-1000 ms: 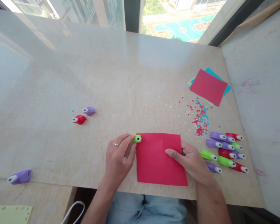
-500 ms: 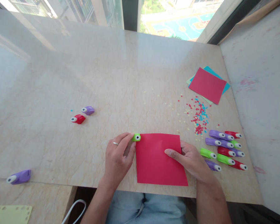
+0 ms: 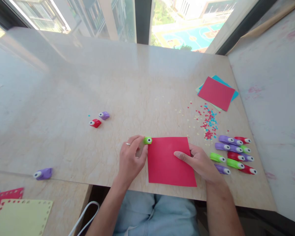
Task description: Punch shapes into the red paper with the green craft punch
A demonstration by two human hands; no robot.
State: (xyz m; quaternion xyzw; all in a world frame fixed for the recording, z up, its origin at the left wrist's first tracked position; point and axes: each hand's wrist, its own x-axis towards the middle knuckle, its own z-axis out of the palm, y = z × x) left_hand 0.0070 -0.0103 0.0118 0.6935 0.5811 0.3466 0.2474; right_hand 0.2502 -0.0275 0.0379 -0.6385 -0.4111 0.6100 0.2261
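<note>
Pinched between thumb and fingers of the left hand [image 3: 132, 159], a green punch [image 3: 147, 140] sits at the top left corner of a red sheet [image 3: 169, 160], its mouth over the paper's edge; the hand is closed on the punch, a ring showing on one finger. Under this grip lies the table [image 3: 113, 82], a wide pale marbled top stretching far beyond the hands. Just to the right of the punch the sheet lies flat near the table's near edge, and the right hand [image 3: 201, 162] holds its far right side, thumb on top and fingers curled at the edge. Further right a cluster of punches [image 3: 233, 154] in purple, green and red lies side by side, with a paper stack [image 3: 217, 92] red on top beyond them. Between stack and cluster are scattered confetti bits [image 3: 207, 123]. Left of the grip and beyond it lie a red punch [image 3: 95, 123] and a purple punch [image 3: 104, 115] close together; well to the left, near the edge, lies a lone purple punch [image 3: 43, 173].
</note>
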